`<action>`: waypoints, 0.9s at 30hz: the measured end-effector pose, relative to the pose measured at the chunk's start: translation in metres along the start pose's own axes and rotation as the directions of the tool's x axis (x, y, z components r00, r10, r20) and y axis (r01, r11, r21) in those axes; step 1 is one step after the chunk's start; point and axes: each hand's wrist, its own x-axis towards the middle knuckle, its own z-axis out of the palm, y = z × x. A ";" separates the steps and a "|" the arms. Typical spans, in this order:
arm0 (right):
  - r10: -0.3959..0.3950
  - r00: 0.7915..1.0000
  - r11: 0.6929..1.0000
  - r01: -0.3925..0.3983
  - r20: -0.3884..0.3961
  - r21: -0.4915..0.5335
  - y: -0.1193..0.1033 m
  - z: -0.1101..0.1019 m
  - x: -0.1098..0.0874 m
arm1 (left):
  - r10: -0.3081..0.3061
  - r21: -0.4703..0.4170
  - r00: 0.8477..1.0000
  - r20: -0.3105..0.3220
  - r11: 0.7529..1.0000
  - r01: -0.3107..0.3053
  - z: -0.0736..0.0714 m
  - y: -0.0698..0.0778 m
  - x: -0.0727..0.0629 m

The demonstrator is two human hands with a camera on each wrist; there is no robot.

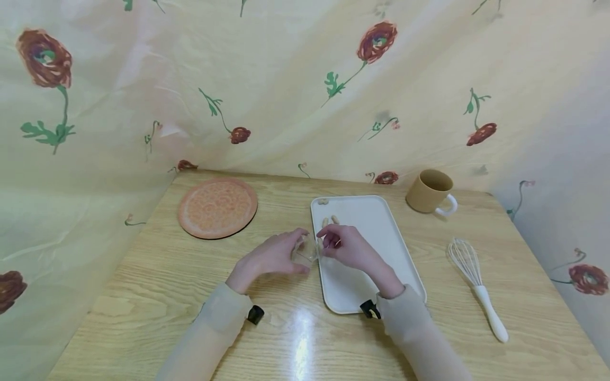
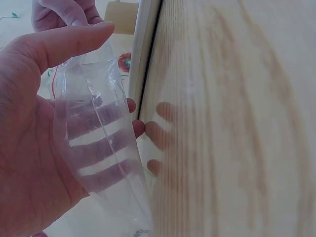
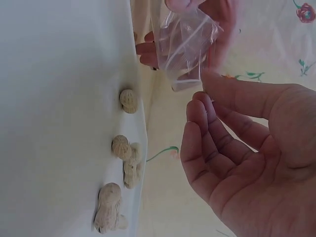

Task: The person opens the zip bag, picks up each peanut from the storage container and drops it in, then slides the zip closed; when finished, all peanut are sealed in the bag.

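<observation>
Salmon-orange and round, a patterned mat (image 1: 217, 208) lies beyond my left fingers and off to their left, well apart from them, on the wooden table (image 1: 157, 280). Next comes my left hand (image 1: 274, 256), bent round in a loose C, with the thumb on the near side and the fingers on the far side. Between them I hold a clear plastic bag (image 2: 101, 123), thin enough that my fingers show through it; it sits just left of the fingertips of my right hand (image 1: 350, 246). There the thumb and forefinger come together and pinch the bag's edge, while the other fingers curl loosely beside them. These right fingers hang over the left edge of a white tray (image 1: 376, 222). On it, just beyond them, several unshelled peanuts (image 3: 108, 207) lie close to the rim, some partly hiding others, and one is farther off in the tray's far left corner. Farther right, well beyond my right fingers, stands a tan mug (image 1: 424, 194), upright, its white handle towards the right. Rightmost, well apart from those fingers, a whisk (image 1: 478, 288) lies with its wires pointing away from me and its white handle nearer.
</observation>
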 end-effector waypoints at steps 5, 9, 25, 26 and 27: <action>0.005 1.000 1.000 -0.005 0.012 0.006 -0.004 0.003 0.000 | 0.001 -0.003 1.000 -0.008 1.000 -0.001 0.000 0.000 0.001; 0.022 1.000 1.000 -0.022 0.020 -0.005 -0.005 0.005 -0.001 | 0.000 -0.016 1.000 -0.005 1.000 0.000 0.001 0.000 0.001; 0.004 1.000 1.000 -0.004 0.015 -0.027 -0.003 0.008 0.001 | -0.005 -0.020 1.000 -0.002 1.000 0.005 0.002 -0.001 0.002; 0.003 1.000 1.000 -0.002 0.016 -0.028 -0.003 0.008 0.000 | -0.005 -0.021 1.000 -0.002 1.000 0.005 0.002 -0.001 0.002; 0.002 1.000 1.000 -0.001 0.017 -0.029 -0.003 0.008 0.001 | -0.005 -0.020 1.000 -0.001 1.000 0.005 0.002 -0.001 0.002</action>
